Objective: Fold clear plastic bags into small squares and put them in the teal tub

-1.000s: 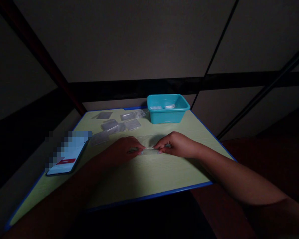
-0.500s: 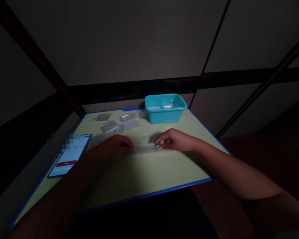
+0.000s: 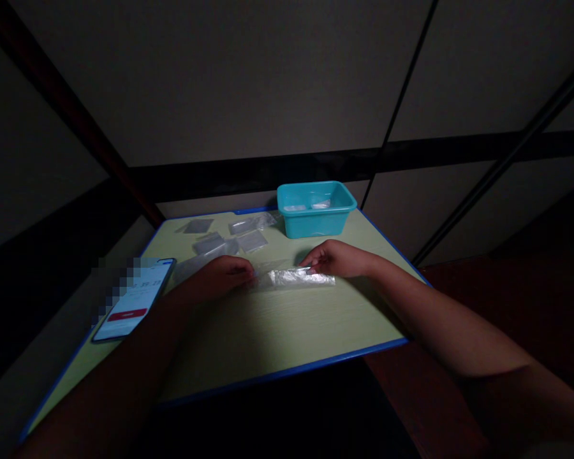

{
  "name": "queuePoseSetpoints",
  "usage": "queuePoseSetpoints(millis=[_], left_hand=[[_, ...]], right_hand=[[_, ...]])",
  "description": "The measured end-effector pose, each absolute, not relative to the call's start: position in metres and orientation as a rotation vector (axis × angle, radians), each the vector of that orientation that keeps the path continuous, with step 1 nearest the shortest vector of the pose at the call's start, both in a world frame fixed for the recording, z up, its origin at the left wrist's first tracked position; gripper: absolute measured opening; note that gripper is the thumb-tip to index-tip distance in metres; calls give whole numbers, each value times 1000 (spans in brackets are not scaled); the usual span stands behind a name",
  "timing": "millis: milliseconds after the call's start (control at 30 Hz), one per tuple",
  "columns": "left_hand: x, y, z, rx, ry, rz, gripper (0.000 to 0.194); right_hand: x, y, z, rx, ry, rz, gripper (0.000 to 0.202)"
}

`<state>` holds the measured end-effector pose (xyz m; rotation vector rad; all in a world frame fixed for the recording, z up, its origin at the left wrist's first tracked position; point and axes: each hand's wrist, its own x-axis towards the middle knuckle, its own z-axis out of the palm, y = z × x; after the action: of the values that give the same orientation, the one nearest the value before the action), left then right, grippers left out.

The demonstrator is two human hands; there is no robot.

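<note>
A clear plastic bag (image 3: 294,278) stretches between my two hands, just above the table's middle, its surface shiny and creased. My left hand (image 3: 229,273) pinches its left end, fingers curled together. At the upper right edge, my right hand (image 3: 332,258) grips the bag between thumb and fingers. Beyond my left hand lie several flat transparent plastic bags, among them a squarish bag (image 3: 252,240) and a crumpled bag (image 3: 251,222). Whether the bag in my hands contains anything is too dim to tell.
A turquoise plastic basket (image 3: 316,223) with clear bags inside stands at the table's back right. A lit phone (image 3: 141,299) lies at the left edge. The pale table (image 3: 287,338) has a blue rim, and panelled walls stand behind it.
My right hand has shifted slightly up and away. The plastic bag has opened out between the hands, its lower edge now reaching right below the right hand and catching the light.
</note>
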<state>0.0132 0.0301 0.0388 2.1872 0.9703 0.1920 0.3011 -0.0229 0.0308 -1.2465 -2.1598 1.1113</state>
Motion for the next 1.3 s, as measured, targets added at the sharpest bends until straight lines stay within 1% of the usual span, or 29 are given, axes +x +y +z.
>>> queuePoseSetpoints(millis=[233,400,533,733,1000,1200,1300], left_hand=[[15,30,29,2126,1030,285,28],[14,32,25,2103,1051,330,28],[13,33,26,2082,1118,346,27],[13,35,24,2046,1155,369,24],[10,40,21,2065,1164,349,27],[7,39,32,2008,1255,332,22],[8,38,35,2070,1280,340,23]], right_hand=[[306,-17,27,-1363,-1995,1232,29],[307,-16,27,-1384,-1987,1275,15],[310,-15,29,-1415,-2097,1171,6],[310,-12,29,-1573,-2186,939,11],[306,-15,31,-1671,-2226,792,12],[304,-17,33,-1729,-2267,673,12],[304,-18,34,-1751,-2287,627,11]])
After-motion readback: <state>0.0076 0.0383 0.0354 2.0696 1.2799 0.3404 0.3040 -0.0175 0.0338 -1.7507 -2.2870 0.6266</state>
